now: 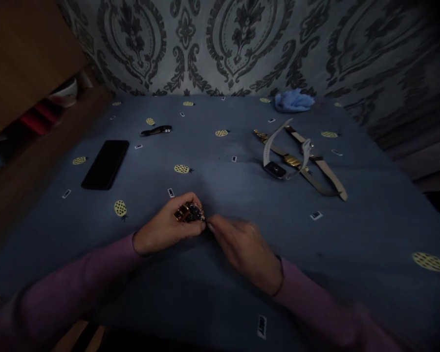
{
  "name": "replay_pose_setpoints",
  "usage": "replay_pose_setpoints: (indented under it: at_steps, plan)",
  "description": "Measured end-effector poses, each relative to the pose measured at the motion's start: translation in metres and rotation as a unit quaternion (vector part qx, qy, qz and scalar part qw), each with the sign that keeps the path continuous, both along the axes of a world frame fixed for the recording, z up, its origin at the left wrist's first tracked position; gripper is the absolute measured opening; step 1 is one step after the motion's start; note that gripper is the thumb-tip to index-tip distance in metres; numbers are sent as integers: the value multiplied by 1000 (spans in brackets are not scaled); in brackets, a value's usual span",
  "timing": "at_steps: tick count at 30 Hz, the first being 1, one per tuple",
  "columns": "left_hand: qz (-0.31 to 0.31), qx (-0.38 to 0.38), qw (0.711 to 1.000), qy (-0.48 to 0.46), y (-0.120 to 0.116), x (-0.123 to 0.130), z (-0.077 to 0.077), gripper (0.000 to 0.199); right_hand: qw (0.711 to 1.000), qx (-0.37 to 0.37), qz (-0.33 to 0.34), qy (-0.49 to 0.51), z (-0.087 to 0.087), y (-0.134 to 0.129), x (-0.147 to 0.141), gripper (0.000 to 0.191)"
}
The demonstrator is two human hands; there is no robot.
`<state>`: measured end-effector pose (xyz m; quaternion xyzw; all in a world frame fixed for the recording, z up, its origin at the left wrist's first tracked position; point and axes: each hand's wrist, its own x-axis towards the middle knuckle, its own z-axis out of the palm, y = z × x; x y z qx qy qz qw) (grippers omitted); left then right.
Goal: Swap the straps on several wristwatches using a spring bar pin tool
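My left hand (170,224) is wrapped round a gold-coloured watch (194,211) with a dark round face, its band folded up beside the palm. Close against the right side of the watch, the fingertips of my right hand (244,247) are pinched together. Whatever they hold, if anything, is too small and dark to make out. Both hands are just above the blue cloth (212,278), near the middle of the view.
A black phone (105,165) lies at the left, with a dark narrow strap (156,130) beyond it. Several watches, among them a smartwatch (275,169) with a pale band, lie at the right. A crumpled blue cloth (294,100) rests near the wall.
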<state>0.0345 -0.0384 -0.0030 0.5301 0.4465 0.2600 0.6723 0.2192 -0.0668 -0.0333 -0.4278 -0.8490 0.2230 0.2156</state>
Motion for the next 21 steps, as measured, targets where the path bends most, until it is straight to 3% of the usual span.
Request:
replay_pose_setpoints:
  at_steps: [6,13,18,21]
  plan:
    - [29,-31,999,-33,2,-1,-3,18,992,-103,-14,66,12,0,2,27]
    - [57,-68,993,-82,3,-1,-9,20,972,-147,-60,172,19,4,6,13]
    - [64,-82,990,-99,4,-1,-11,22,939,-215,-122,238,18,4,6,30]
    - [65,-84,989,-101,5,-1,-10,21,953,-176,-113,217,20,2,3,32]
